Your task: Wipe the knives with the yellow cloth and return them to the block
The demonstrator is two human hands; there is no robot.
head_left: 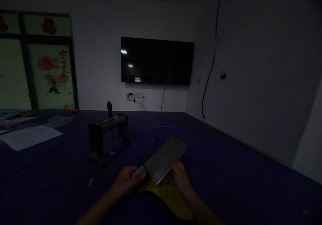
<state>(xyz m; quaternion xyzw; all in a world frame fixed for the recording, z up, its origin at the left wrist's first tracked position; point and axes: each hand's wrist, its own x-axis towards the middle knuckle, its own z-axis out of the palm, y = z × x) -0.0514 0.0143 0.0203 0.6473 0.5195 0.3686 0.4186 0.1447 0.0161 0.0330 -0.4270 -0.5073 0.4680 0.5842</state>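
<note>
A cleaver (166, 158) with a broad metal blade slants up to the right above the dark table. My left hand (128, 181) is closed around its handle (139, 171). At the blade's lower right edge, my right hand (179, 176) pinches the blade, thumb on the upper face and fingers underneath. Below both hands lies a yellow cloth-like thing (173, 201). It is partly hidden by the blade and right hand, and I cannot tell whether the fingers touch it.
A black-framed holder with clear sides (110, 137) stands left of the blade, a dark handle (109, 109) rising from it. Printed paper (31, 137) and clear plastic (59, 121) lie farther left. A television (157, 61) hangs on the back wall; a black cable (211, 67) dangles at right.
</note>
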